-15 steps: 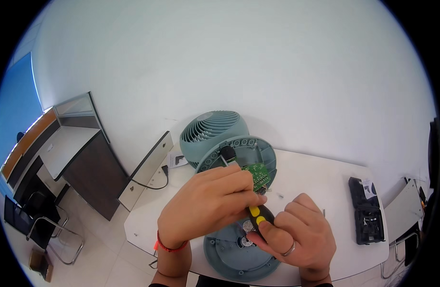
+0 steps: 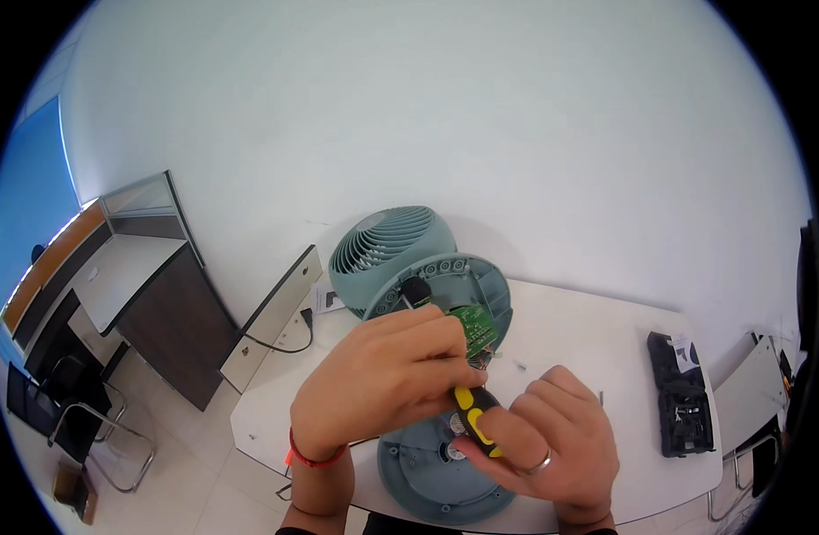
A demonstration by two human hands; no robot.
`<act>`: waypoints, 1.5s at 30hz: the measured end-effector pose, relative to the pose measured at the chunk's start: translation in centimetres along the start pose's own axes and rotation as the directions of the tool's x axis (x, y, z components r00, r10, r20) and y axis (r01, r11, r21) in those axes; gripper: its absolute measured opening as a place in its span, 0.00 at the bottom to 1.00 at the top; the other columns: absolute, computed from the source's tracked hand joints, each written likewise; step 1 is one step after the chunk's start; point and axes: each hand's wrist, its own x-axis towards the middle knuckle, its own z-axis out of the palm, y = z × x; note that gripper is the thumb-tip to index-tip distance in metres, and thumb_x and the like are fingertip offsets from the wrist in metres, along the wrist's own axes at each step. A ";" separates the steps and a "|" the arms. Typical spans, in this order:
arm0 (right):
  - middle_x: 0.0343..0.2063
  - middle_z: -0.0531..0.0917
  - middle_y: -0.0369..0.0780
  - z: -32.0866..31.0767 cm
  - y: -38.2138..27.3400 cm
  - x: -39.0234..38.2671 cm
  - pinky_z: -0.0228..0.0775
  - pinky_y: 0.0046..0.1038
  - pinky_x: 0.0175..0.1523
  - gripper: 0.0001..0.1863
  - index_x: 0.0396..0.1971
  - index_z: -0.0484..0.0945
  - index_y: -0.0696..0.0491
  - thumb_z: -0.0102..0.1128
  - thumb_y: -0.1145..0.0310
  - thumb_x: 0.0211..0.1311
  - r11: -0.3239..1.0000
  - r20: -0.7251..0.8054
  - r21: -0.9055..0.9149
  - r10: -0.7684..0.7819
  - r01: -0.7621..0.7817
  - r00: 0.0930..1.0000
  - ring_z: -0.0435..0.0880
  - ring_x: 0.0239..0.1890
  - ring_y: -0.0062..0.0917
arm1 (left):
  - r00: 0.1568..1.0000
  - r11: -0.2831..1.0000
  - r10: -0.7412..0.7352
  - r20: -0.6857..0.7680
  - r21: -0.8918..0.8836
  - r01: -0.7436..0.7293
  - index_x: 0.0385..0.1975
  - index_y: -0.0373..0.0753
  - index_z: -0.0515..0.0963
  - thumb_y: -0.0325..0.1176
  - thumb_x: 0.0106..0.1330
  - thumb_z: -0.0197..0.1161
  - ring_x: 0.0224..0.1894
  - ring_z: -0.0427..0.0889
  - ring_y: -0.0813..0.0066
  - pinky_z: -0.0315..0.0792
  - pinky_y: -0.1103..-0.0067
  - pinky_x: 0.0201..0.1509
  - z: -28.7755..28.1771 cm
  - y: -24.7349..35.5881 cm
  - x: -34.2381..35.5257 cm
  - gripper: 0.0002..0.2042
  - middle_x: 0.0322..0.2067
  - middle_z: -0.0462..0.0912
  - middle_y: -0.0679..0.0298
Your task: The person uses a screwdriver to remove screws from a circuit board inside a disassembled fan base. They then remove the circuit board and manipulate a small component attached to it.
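My left hand [image 2: 378, 374], wearing a red cord bracelet, is closed just below a green circuit board [image 2: 477, 328], its fingertips at the front end of a black-and-yellow screwdriver [image 2: 472, 415]; what they pinch is hidden. My right hand [image 2: 556, 441], with a ring, grips the screwdriver's handle. The board sits in an open teal fan base housing [image 2: 490, 281] propped at an angle, with a black round part [image 2: 417, 291] inside. A second round teal base piece [image 2: 441, 499] lies beneath my hands, partly covered by them.
The teal fan head [image 2: 392, 250] leans by the wall. A black tool case [image 2: 681, 406] lies open at the white table's [image 2: 610, 339] right. A plug with cord [image 2: 307, 321], paper [image 2: 327, 300] and upright panel [image 2: 258, 330] are at left. A desk [image 2: 164, 339] and chair [image 2: 53, 410] stand farther left.
The screwdriver handle has turned, showing its yellow patches differently, and my right fingers have shifted on it. Both hands, the fan head and the propped housing have moved slightly left.
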 end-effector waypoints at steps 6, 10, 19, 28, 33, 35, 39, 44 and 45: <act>0.21 0.76 0.36 1.9 -1.2 0.6 0.65 0.30 0.23 0.23 0.44 0.79 0.58 0.79 0.59 0.59 0.967 -0.023 -0.010 0.252 -0.253 0.967 0.75 0.17 0.28 | 1.000 1.000 0.017 0.007 -0.007 -0.017 0.35 0.41 0.86 0.26 0.41 0.79 0.34 0.79 0.65 0.72 0.72 0.35 0.2 -0.8 -0.1 0.17 0.32 0.76 0.67; 0.20 0.77 0.38 2.5 -1.6 0.3 0.67 0.31 0.22 0.23 0.45 0.79 0.60 0.79 0.61 0.60 0.945 -0.052 0.039 0.325 -0.323 0.944 0.76 0.16 0.30 | 1.000 0.999 0.010 -0.002 0.036 -0.009 0.38 0.41 0.86 0.25 0.42 0.78 0.36 0.80 0.63 0.74 0.71 0.36 0.7 -0.8 -0.1 0.18 0.33 0.77 0.66; 0.18 0.77 0.38 2.1 -0.8 0.1 0.67 0.32 0.22 0.20 0.41 0.79 0.56 0.80 0.62 0.59 0.898 -0.080 0.122 0.434 -0.423 0.897 0.75 0.16 0.33 | 0.896 0.880 -0.391 -0.211 0.201 0.431 0.62 0.41 0.78 0.27 0.55 0.79 0.53 0.80 0.59 0.77 0.70 0.54 -0.4 -2.4 -1.1 0.31 0.48 0.81 0.58; 0.21 0.79 0.40 3.3 -0.9 0.4 0.67 0.31 0.25 0.19 0.40 0.79 0.57 0.80 0.62 0.59 0.950 -0.078 0.104 0.303 -0.295 0.950 0.77 0.19 0.32 | 0.562 0.596 -0.790 0.246 0.095 0.797 0.61 0.35 0.78 0.29 0.59 0.71 0.54 0.85 0.51 0.78 0.67 0.58 -2.1 -9.7 -6.1 0.27 0.49 0.87 0.50; 0.21 0.79 0.39 3.1 -1.3 0.7 0.67 0.31 0.25 0.18 0.38 0.81 0.57 0.80 0.63 0.57 0.959 -0.106 0.080 0.280 -0.273 0.954 0.77 0.19 0.32 | 0.508 0.543 -0.818 0.270 0.070 0.837 0.55 0.35 0.81 0.27 0.59 0.70 0.50 0.87 0.53 0.78 0.67 0.54 -2.0 -11.6 -7.7 0.22 0.46 0.87 0.50; 0.21 0.79 0.39 3.0 -1.4 0.7 0.67 0.31 0.25 0.17 0.37 0.82 0.57 0.81 0.63 0.56 0.958 -0.117 0.067 0.286 -0.280 0.951 0.77 0.19 0.31 | 0.518 0.553 -0.805 0.288 0.049 0.832 0.53 0.34 0.82 0.26 0.59 0.68 0.50 0.87 0.52 0.79 0.66 0.53 -2.1 -11.5 -7.1 0.20 0.46 0.87 0.49; 0.20 0.78 0.38 2.7 -1.6 0.9 0.66 0.30 0.25 0.17 0.37 0.82 0.56 0.81 0.63 0.56 0.963 -0.079 0.048 0.267 -0.264 0.960 0.76 0.19 0.30 | 0.657 0.674 -0.732 0.181 0.050 0.737 0.49 0.31 0.83 0.23 0.60 0.65 0.47 0.86 0.48 0.80 0.65 0.52 -1.5 -12.0 -7.6 0.15 0.44 0.87 0.47; 0.21 0.76 0.35 3.2 -2.2 1.1 0.65 0.29 0.27 0.16 0.36 0.80 0.53 0.80 0.65 0.54 0.974 -0.082 0.040 0.224 -0.222 0.971 0.76 0.20 0.28 | 0.744 0.752 -0.656 0.128 0.023 0.659 0.48 0.32 0.82 0.23 0.62 0.62 0.46 0.84 0.41 0.78 0.60 0.50 -1.2 -11.2 -6.1 0.14 0.42 0.86 0.44; 0.21 0.76 0.35 3.3 -2.3 1.1 0.64 0.29 0.27 0.17 0.36 0.79 0.53 0.79 0.65 0.54 0.975 -0.082 0.033 0.222 -0.220 0.972 0.75 0.20 0.28 | 0.756 0.764 -0.643 0.118 0.040 0.644 0.48 0.33 0.82 0.23 0.62 0.62 0.46 0.83 0.40 0.77 0.59 0.49 -1.1 -11.1 -5.9 0.14 0.42 0.86 0.44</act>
